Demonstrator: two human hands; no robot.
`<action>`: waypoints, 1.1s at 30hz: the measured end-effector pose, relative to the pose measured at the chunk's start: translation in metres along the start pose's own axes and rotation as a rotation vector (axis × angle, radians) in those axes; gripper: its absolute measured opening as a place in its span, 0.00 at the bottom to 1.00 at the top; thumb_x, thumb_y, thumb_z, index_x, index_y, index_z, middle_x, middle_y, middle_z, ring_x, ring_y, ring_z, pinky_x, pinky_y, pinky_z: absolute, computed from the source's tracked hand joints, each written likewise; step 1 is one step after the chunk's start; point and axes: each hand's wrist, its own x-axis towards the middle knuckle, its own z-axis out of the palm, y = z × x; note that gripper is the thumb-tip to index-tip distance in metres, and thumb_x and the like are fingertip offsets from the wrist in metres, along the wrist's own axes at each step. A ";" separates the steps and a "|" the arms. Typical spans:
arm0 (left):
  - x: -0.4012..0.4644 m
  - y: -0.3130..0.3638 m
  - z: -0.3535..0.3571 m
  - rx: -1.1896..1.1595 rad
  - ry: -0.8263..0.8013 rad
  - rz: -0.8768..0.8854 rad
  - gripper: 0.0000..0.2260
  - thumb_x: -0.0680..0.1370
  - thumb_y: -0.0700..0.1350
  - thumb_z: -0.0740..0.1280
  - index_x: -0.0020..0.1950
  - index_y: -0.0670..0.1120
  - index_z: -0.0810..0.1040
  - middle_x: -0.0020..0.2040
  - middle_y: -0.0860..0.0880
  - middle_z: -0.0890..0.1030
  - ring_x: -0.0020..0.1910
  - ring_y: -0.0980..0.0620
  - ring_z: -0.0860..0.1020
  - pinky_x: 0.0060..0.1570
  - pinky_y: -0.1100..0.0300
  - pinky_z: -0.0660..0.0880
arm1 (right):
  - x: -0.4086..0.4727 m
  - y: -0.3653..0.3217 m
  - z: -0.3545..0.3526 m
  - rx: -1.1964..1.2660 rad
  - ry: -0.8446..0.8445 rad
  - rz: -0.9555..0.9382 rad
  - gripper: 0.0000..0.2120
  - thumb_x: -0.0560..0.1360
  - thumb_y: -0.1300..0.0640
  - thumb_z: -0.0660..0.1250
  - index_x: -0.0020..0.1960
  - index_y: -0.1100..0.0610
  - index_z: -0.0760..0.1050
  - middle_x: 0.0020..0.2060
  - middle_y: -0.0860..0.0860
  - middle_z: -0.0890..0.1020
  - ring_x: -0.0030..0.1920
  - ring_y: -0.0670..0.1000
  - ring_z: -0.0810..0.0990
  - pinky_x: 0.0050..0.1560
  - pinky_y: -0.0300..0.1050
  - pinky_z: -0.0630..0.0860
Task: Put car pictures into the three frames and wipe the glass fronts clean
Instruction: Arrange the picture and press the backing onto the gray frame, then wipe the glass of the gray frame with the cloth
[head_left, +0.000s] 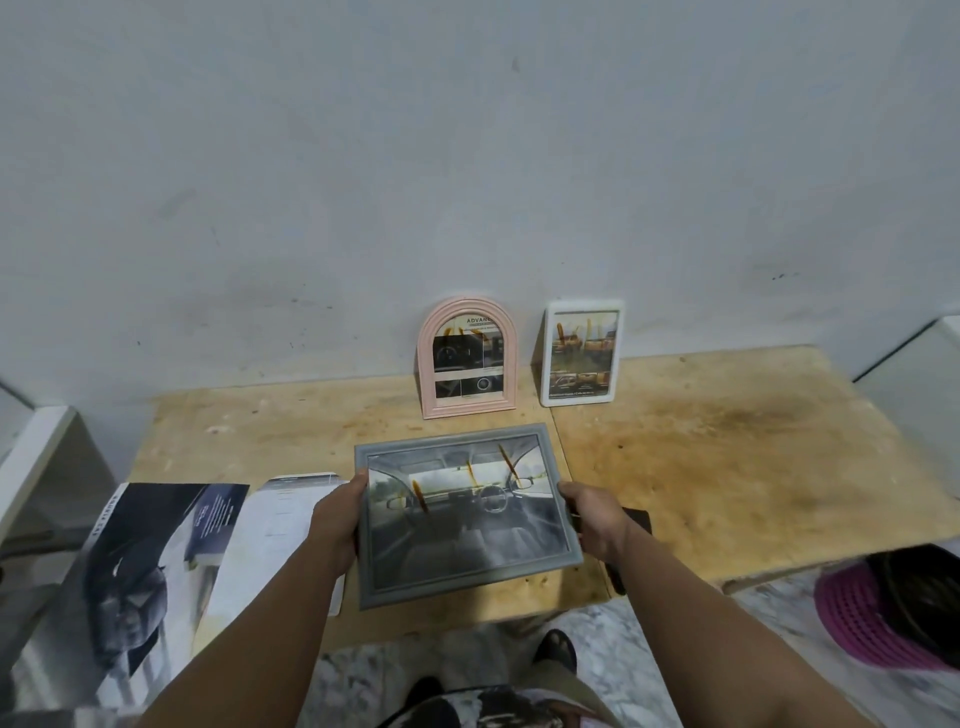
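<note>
Down in the lower middle of the picture, both hands hold the grey frame (462, 514) by its short sides — left hand (337, 519) curled round the left edge with the thumb on the front, right hand (592, 525) gripping the right edge. Most of the fingers are tucked behind the frame, so I can't see how they lie back there. Something dark and flat (636, 519) pokes out behind the right hand; can't tell what it is. The frame is rectangular with a stepped moulded border, tilted a bit, and the car interior picture is in it. Its glass has brownish-orange streaks on it.

Further up, at centre, the pink arched frame (467, 358) and the white frame (582, 353) with rounded corners stand upright side by side against the wall (467, 156), both with car pictures in and the same orange smears on the glass. Print on them is too small to read apart from "ADVANC" on the pink one.

The table (727, 441) is bare plywood, scuffed and stained darker toward the right, with a seam running down the middle. Its right half is open. At lower left, glossy car brochures (156, 561) hang over the front edge, cut off by the picture border. A pink woven basket (883, 613) sits on the floor at lower right, partly cut off too.
</note>
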 end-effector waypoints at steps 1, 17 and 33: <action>-0.001 -0.002 0.002 0.005 -0.008 -0.008 0.17 0.79 0.55 0.69 0.58 0.41 0.81 0.53 0.39 0.84 0.51 0.37 0.83 0.57 0.39 0.79 | 0.003 0.000 0.000 0.006 0.004 0.009 0.15 0.83 0.54 0.63 0.62 0.63 0.79 0.55 0.62 0.84 0.57 0.64 0.82 0.60 0.63 0.80; 0.017 -0.040 0.028 0.220 0.166 -0.082 0.09 0.84 0.40 0.59 0.58 0.40 0.78 0.53 0.38 0.80 0.51 0.39 0.78 0.50 0.49 0.76 | 0.036 0.000 -0.019 -0.254 0.020 -0.015 0.13 0.84 0.58 0.62 0.52 0.64 0.83 0.45 0.59 0.84 0.42 0.58 0.81 0.40 0.46 0.77; 0.042 -0.033 0.043 0.560 0.278 0.051 0.04 0.81 0.41 0.63 0.51 0.41 0.76 0.50 0.39 0.79 0.51 0.37 0.78 0.59 0.44 0.76 | 0.059 0.045 -0.113 -0.728 0.438 0.244 0.39 0.71 0.40 0.73 0.71 0.60 0.60 0.63 0.62 0.75 0.63 0.66 0.75 0.63 0.63 0.75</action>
